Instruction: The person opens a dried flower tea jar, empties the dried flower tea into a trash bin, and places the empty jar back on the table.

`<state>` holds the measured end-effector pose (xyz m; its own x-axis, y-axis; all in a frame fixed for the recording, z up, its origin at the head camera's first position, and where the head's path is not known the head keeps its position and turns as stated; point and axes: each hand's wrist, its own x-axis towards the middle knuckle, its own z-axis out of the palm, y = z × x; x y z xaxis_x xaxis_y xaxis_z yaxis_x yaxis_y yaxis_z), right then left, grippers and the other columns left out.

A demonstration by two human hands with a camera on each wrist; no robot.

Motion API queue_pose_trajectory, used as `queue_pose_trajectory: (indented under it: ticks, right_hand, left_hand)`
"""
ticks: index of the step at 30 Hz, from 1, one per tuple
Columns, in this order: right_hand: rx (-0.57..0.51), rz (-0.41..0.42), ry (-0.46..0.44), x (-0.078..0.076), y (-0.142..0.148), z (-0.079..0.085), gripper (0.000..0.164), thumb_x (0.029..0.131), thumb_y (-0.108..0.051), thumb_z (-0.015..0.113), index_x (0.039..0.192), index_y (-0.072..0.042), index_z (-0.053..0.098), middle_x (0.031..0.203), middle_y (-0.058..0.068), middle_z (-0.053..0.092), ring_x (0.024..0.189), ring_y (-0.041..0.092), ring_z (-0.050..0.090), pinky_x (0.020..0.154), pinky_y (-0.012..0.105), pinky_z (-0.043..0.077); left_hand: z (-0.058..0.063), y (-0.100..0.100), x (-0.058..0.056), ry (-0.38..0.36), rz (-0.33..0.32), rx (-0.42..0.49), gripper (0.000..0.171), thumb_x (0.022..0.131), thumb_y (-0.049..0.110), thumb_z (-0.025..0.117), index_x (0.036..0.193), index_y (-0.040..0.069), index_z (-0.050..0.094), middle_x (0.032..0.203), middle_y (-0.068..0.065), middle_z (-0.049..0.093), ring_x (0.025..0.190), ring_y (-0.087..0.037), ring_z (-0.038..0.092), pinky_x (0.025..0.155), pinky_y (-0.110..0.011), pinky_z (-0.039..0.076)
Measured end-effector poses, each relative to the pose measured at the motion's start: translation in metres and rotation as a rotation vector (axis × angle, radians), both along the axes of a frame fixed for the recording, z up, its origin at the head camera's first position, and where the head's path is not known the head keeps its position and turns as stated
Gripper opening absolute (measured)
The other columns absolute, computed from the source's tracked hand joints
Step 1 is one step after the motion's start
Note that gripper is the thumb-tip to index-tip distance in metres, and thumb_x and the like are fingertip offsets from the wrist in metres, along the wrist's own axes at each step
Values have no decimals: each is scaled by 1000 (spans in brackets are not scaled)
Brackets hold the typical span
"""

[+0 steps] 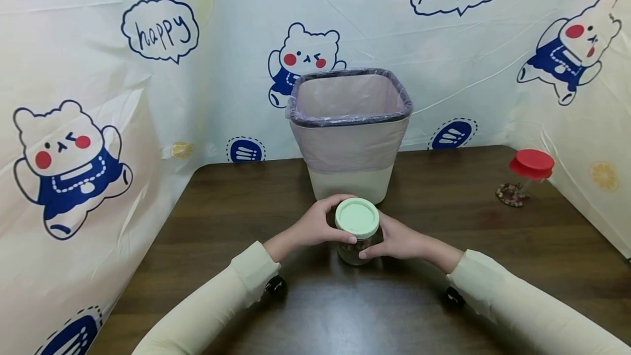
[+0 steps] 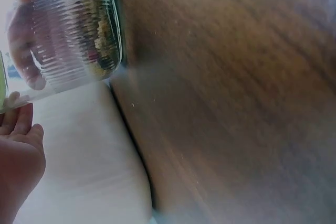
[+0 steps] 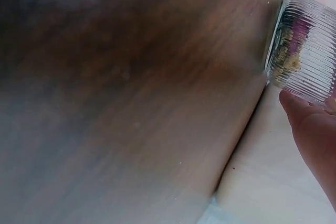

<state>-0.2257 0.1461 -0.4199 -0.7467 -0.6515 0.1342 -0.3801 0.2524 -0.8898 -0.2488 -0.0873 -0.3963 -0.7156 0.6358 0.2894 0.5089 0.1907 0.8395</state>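
A ribbed clear jar [image 2: 73, 30] with a pale green lid [image 1: 357, 217] stands upright on the dark wooden table. Dried flowers [image 3: 289, 51], yellowish and pink, lie in its bottom. My left hand [image 1: 315, 223] curls round the jar's upper part from the left, thumb across the front just under the lid. Lower down on the right side, my right hand [image 1: 398, 239] grips the glass, its thumb on the front; its other fingers are mostly hidden behind the jar in the head view.
Right behind the jar stands a pale waste bin [image 1: 352, 147] with a translucent liner folded over its rim. Another clear jar, with a red lid [image 1: 532, 163] and dried flowers inside, is at the table's right. A printed cloth [image 1: 236, 70] hangs behind the table.
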Motion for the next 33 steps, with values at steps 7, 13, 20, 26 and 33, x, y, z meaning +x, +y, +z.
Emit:
queue_pose_trajectory:
  ticks: [7,13,20,26,33]
  right_hand:
    - [13,-6,15,1,0,1,91,76,-20,85,147,-7,29,140,8,44,126,23,42,105,40,35]
    - [16,-4,31,0,0,-1,90,76,-20,85,146,-7,30,139,8,45,125,23,43,103,38,36]
    - [9,1,37,0,-1,-2,90,76,-21,85,146,-8,31,139,7,45,125,22,43,103,39,37]
    - [-5,4,35,2,-1,-1,91,75,-18,86,146,-7,30,139,7,45,125,23,43,103,37,37]
    - [-30,-10,49,3,-4,-2,89,73,-15,87,144,-8,33,137,6,48,125,21,45,104,36,36]
  left_hand:
    - [-3,1,8,19,105,-24,71,71,16,87,134,13,56,128,4,59,118,-11,52,101,-38,39]
    - [-6,2,14,59,128,-16,71,73,20,85,136,12,54,130,1,58,119,-13,52,100,-40,40]
    - [-5,3,18,112,139,-8,68,73,22,86,134,14,56,128,4,59,117,-10,53,99,-37,41]
    - [-3,4,23,142,171,-12,67,72,24,87,132,16,57,125,6,60,114,-9,54,98,-37,43]
    - [-4,11,35,138,294,-20,67,71,30,87,128,16,56,121,6,59,110,-10,55,94,-38,45]
